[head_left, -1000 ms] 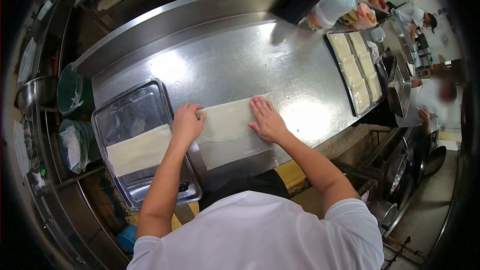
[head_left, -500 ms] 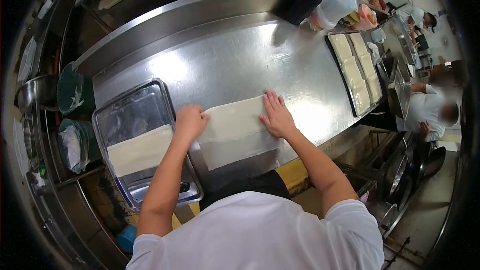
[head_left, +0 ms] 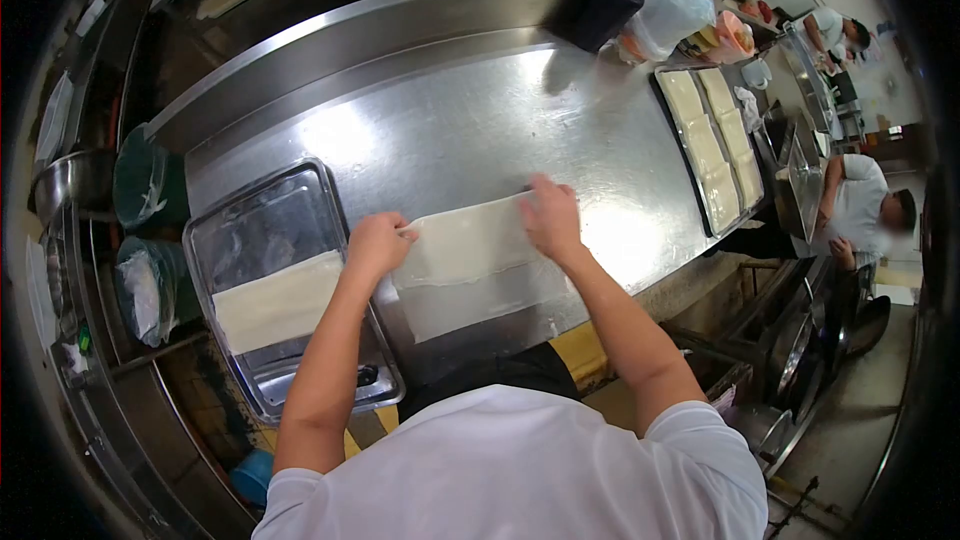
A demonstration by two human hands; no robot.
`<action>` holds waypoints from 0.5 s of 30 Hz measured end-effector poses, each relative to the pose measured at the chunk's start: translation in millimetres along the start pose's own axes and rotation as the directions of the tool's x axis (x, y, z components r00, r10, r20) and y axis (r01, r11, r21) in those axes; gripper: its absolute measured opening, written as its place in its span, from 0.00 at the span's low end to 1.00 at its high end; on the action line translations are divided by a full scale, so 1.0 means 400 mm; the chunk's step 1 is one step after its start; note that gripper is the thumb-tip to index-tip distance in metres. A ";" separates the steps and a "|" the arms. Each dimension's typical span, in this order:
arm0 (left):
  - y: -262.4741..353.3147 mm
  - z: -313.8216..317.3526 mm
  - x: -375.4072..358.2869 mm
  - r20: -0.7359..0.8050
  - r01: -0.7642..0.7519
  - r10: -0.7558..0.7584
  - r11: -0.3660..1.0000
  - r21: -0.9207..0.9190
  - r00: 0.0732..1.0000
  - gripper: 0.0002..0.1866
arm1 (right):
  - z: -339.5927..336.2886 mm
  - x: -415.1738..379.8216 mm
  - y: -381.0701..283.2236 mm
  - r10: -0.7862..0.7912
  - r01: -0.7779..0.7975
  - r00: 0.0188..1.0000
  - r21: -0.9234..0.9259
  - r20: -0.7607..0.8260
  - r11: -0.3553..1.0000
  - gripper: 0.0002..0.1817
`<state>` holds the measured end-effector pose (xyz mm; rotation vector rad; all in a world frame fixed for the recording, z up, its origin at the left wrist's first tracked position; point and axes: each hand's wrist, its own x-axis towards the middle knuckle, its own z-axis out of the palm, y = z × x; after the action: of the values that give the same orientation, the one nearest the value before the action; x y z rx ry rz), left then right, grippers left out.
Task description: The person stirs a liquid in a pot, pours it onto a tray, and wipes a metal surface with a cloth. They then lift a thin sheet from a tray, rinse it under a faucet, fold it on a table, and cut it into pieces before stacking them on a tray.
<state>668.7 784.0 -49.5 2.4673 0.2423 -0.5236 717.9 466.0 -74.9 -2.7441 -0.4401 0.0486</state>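
Head view: a pale dough sheet (head_left: 462,243) lies on the steel table (head_left: 450,115) between the person's two hands, its long axis running from left to right, with the right end a little farther from the body. The left hand (head_left: 378,243) is at the sheet's left end and the right hand (head_left: 552,220) at its right end, so neither is clearly nearer. From the left fingers the sheet stretches out to the right; from the right fingers it runs to the left and partly toward the body. Along its near side is a thinner, see-through band (head_left: 485,310); whether this is dough or a film cannot be told.

The left thumb and fingers are together, seemingly pinched on the far left corner of the sheet. The right hand is blurred, its fingers bent by the far right corner; I cannot tell whether they are closed on the edge or only resting against it.

Just left of the left hand stands a metal tray (head_left: 268,208), partly hidden by the left forearm, with another dough strip (head_left: 280,302) lying across it. Well apart, at the table's right end, a dark tray (head_left: 683,150) bears two rows of dough pieces (head_left: 718,192). Beyond it, a co-worker (head_left: 858,198) in white stands.
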 end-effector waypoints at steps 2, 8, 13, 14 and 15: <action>0.015 -0.020 -0.014 0.007 -0.006 0.007 0.999 -0.031 1.000 0.13 | 0.009 0.052 -0.135 -0.049 0.033 0.995 0.187 0.084 0.982 0.24; 0.031 -0.056 -0.063 -0.023 0.010 -0.013 0.992 -0.127 1.000 0.13 | 0.030 0.190 -0.333 -0.253 0.159 0.672 0.197 0.697 0.967 0.17; -0.015 -0.053 -0.046 -0.027 -0.022 0.017 0.980 -0.198 0.999 0.13 | -0.033 0.236 -0.166 -0.062 0.218 0.560 -0.074 0.826 0.973 0.16; -0.030 -0.045 -0.037 -0.020 -0.023 0.019 0.978 -0.208 1.000 0.14 | -0.044 0.232 -0.120 -0.027 0.198 0.566 -0.104 0.824 0.975 0.16; -0.046 -0.033 -0.025 -0.011 -0.024 0.022 0.975 -0.220 1.000 0.14 | -0.065 0.225 -0.092 0.004 0.219 0.590 -0.165 0.808 0.962 0.17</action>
<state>658.4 806.0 -45.0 2.2547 0.2605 -0.4513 795.1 517.5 -35.7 -2.7639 -0.8959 1.3478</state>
